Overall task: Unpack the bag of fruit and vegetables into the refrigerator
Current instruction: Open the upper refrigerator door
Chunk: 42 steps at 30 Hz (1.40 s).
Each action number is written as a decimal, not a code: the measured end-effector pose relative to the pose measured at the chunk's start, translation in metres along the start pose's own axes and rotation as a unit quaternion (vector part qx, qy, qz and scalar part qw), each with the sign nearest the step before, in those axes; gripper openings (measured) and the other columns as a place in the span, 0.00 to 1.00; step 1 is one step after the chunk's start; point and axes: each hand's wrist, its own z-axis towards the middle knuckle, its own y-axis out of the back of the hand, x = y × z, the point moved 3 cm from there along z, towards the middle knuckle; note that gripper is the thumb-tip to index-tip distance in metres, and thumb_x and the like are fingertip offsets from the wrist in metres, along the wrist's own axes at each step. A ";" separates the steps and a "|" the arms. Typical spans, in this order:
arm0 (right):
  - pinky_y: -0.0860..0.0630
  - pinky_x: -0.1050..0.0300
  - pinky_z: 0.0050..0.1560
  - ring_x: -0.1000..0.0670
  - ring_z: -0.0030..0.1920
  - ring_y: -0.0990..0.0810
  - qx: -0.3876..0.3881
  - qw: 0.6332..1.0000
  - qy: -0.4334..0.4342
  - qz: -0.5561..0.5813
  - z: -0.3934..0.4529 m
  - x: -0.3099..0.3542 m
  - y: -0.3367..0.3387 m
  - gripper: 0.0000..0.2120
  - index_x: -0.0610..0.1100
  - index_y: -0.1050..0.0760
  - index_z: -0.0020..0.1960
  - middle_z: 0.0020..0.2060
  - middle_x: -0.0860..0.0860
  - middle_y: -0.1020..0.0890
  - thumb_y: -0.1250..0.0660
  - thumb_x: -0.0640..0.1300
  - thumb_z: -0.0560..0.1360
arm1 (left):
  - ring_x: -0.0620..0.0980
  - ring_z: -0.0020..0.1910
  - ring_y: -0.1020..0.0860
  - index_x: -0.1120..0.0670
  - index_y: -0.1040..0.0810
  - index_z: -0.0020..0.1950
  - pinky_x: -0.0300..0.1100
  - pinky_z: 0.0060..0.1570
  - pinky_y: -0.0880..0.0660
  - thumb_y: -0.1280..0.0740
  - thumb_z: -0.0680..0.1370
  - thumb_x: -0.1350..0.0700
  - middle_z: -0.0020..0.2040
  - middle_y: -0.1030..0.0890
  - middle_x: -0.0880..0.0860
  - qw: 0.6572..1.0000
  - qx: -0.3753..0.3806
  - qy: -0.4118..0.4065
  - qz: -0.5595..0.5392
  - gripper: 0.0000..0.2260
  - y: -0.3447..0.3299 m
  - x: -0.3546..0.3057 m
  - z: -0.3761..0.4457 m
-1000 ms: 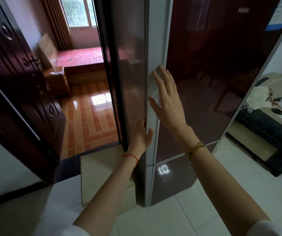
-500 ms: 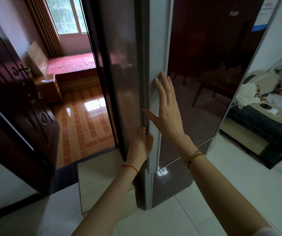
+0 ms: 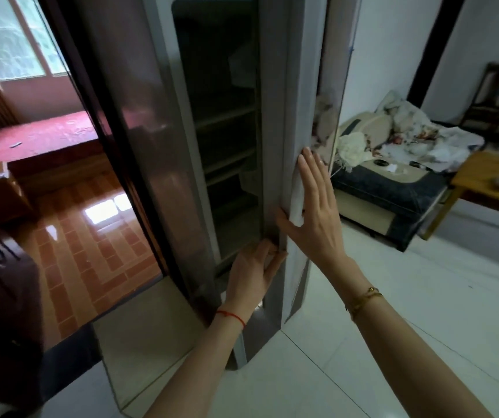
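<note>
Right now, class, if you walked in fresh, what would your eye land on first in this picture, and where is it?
First, the two hands at the centre: the left hand hooks its fingers round the lower edge of the refrigerator door, while the right hand lies flat and open against that edge higher up. Behind the part-open door, dark shelves show. At far right stands a cluttered sofa.
</note>
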 end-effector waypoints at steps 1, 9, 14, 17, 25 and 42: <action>0.41 0.36 0.75 0.40 0.78 0.46 0.002 1.000 -0.002 -0.016 -0.005 -0.005 0.009 0.38 0.34 0.45 0.76 0.77 0.39 0.42 0.29 0.43 0.75 | 0.37 0.47 0.27 0.51 0.24 0.52 0.24 0.44 0.32 0.36 0.80 0.46 0.47 0.24 0.43 1.000 0.002 -0.011 -0.002 0.10 -0.003 -0.008 0.000; 0.40 0.34 0.74 0.36 0.78 0.45 -0.015 0.993 -0.015 -0.113 -0.041 -0.037 0.077 0.32 0.35 0.45 0.77 0.76 0.37 0.40 0.33 0.40 0.78 | 0.47 0.50 0.21 0.49 0.22 0.52 0.49 0.52 0.20 0.40 0.78 0.39 0.48 0.21 0.47 0.992 -0.020 -0.112 -0.059 0.16 -0.026 -0.064 0.006; 0.42 0.35 0.75 0.37 0.78 0.46 -0.029 0.986 -0.052 -0.154 -0.059 -0.067 0.118 0.30 0.35 0.44 0.77 0.77 0.39 0.41 0.36 0.41 0.80 | 0.49 0.54 0.21 0.55 0.21 0.55 0.51 0.48 0.20 0.35 0.80 0.47 0.53 0.20 0.54 0.973 -0.123 -0.173 -0.087 0.12 -0.040 -0.091 0.025; 0.43 0.35 0.75 0.38 0.79 0.48 -0.046 0.984 -0.075 -0.157 -0.066 -0.089 0.140 0.30 0.36 0.46 0.77 0.77 0.41 0.43 0.38 0.39 0.80 | 0.48 0.59 0.25 0.58 0.22 0.60 0.50 0.53 0.20 0.33 0.79 0.50 0.59 0.23 0.57 0.972 -0.142 -0.165 -0.087 0.14 -0.053 -0.108 0.039; 0.44 0.36 0.75 0.39 0.79 0.50 -0.061 0.976 -0.133 -0.163 -0.082 -0.169 0.194 0.30 0.36 0.47 0.78 0.79 0.41 0.46 0.39 0.34 0.80 | 0.58 0.75 0.36 0.57 0.33 0.74 0.60 0.71 0.32 0.32 0.78 0.54 0.74 0.32 0.58 0.982 -0.107 -0.156 -0.009 0.26 -0.102 -0.162 0.073; 0.50 0.46 0.79 0.46 0.80 0.54 0.033 0.962 -0.189 -0.195 -0.071 -0.347 0.275 0.29 0.39 0.53 0.80 0.80 0.44 0.48 0.45 0.40 0.82 | 0.51 0.79 0.40 0.56 0.40 0.79 0.51 0.78 0.51 0.36 0.81 0.54 0.78 0.37 0.54 0.981 -0.059 -0.173 0.065 0.28 -0.219 -0.270 0.126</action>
